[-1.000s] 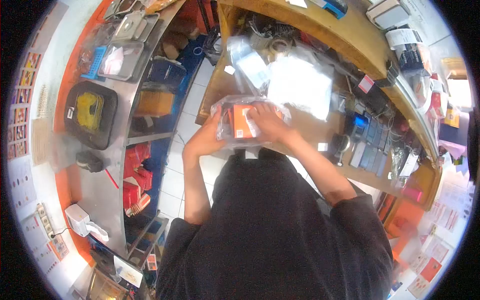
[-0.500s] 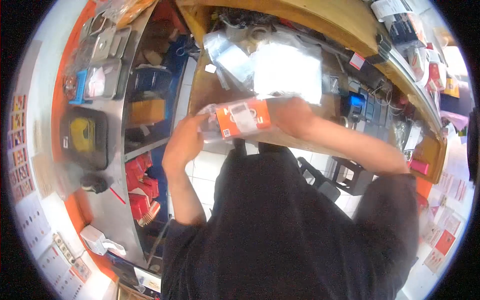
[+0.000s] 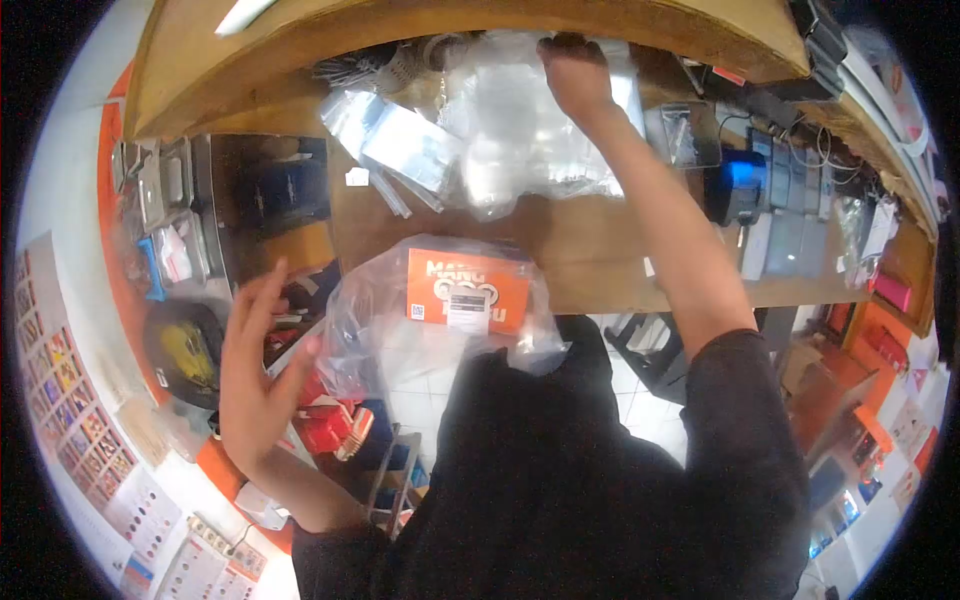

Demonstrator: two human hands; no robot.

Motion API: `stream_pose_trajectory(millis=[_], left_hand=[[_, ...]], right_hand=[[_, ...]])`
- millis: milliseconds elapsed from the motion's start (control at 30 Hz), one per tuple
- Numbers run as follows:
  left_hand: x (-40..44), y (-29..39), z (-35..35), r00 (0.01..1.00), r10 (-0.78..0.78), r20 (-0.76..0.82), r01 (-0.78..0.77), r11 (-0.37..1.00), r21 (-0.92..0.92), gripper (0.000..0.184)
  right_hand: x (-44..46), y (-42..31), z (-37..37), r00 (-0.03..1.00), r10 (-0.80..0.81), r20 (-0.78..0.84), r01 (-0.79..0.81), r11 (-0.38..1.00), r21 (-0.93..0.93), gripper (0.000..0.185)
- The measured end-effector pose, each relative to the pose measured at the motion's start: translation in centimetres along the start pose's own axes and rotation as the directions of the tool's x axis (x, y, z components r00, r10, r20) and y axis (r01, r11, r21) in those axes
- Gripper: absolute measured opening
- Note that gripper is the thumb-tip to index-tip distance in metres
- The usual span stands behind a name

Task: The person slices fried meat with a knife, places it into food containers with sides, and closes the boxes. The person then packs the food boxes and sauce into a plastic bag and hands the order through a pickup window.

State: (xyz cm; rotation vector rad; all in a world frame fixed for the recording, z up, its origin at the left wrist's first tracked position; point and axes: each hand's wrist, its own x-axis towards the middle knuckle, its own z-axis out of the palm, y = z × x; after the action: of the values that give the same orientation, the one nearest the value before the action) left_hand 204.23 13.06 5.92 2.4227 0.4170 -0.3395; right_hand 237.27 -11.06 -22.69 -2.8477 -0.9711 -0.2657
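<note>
While the right hand [image 3: 578,80] reaches over the far side of the table [image 3: 600,240], its fingers lie right at a loose spread of clear plastic bags [image 3: 510,150], and from where I stand I can't tell whether they grip one, as the fingertips are dark and blurred. The left hand [image 3: 258,370] is up in the air and holds nothing, its fingers apart and its thumb pointing toward a clear bag [image 3: 360,300]; whether the thumb touches that plastic I can't make out. Between the two hands, to the right of the left one and well on the near side of the right one, an orange box [image 3: 435,300] with white lettering and a white label [image 3: 468,312] lies with the clear bag around it, by the table's near edge. Left of the right hand, silvery packets [image 3: 410,145] lie next to the loose plastic, with a small white slip [image 3: 357,177] beyond them. To the right of that hand's forearm stands a dark device with a blue glow [image 3: 742,178]. Just below the left hand, red packets [image 3: 325,430] show.
</note>
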Motion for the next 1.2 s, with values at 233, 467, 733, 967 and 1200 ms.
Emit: stream_pose_trajectory(millis=[233,467,733,967,1200], left_hand=[[17.8,1.7,9.4,0.927,0.340,0.156,-0.356,0.930,0.089,0.062],[29.9,3.9,20.2,0.953,0.248,0.173,-0.226,0.965,-0.137,0.052],[30.7,4.2,20.5,0.989,0.141,0.047,-0.077,0.755,-0.651,0.026],[30.5,5.5,18.8,0.998,0.062,0.017,-0.041,0.814,-0.579,0.038],[28.5,3.0,21.2,0.986,0.164,-0.020,-0.128,0.681,-0.721,0.045]], right_hand=[[-4.2,1.9,-5.7,0.943,0.278,-0.185,-0.117,0.794,0.596,0.017],[-6.9,4.8,-7.9,0.912,0.355,0.205,-0.343,0.388,0.856,0.015],[-8.7,4.0,-7.5,0.901,0.432,0.032,-0.357,0.699,0.619,0.039],[-7.3,2.8,-3.7,0.917,0.373,0.142,-0.347,0.571,0.744,0.027],[-7.9,5.1,-5.1,0.866,0.433,0.249,-0.350,0.171,0.921,0.013]])
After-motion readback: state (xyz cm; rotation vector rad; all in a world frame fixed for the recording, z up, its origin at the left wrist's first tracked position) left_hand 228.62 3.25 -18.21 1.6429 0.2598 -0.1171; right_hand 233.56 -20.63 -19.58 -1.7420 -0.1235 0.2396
